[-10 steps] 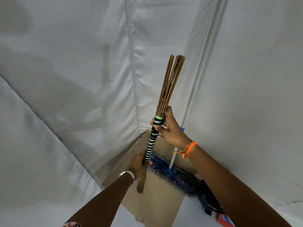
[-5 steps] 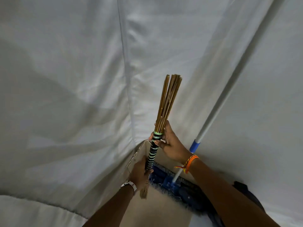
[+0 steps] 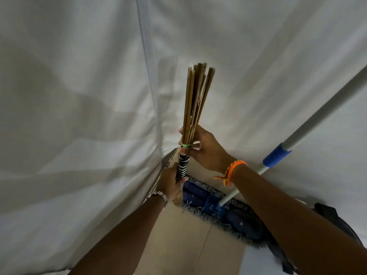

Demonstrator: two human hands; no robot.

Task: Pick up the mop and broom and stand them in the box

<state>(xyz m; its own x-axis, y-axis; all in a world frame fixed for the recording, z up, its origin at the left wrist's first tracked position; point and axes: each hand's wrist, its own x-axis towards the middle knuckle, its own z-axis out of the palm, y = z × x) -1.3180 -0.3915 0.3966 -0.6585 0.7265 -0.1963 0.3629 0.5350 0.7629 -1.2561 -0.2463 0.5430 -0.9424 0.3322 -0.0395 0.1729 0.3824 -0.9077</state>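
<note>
**Over a cardboard box, two hands hold a stick broom upright**

Against a draped white sheet [image 3: 79, 116] that covers the corner behind, a person holds a broom [image 3: 195, 108] nearly upright with both hands. Its brown sticks fan out slightly at the top, and a black-and-white striped wrap with a green band binds them lower down.

The right hand [image 3: 204, 147], with an orange braided bracelet [image 3: 232, 171] at the wrist, has its fingers curled around the sticks at the green band. The left hand [image 3: 170, 183], wearing a silver watch [image 3: 158, 196], grips the striped part just below, fingers closed around it. The broom's lower end is hidden behind this hand, so whether it touches the bottom of the box cannot be told.

Below the hands lies an open cardboard box [image 3: 188, 245], pushed up to the sheet. The mop [image 3: 224, 209] already stands in it: its dark blue fringed head rests across the far side of the box, and its grey pole, with a blue collar partway up, leans away to the upper right. A dark object [image 3: 335, 219] lies just beyond the box on the right, too unclear to name.
</note>
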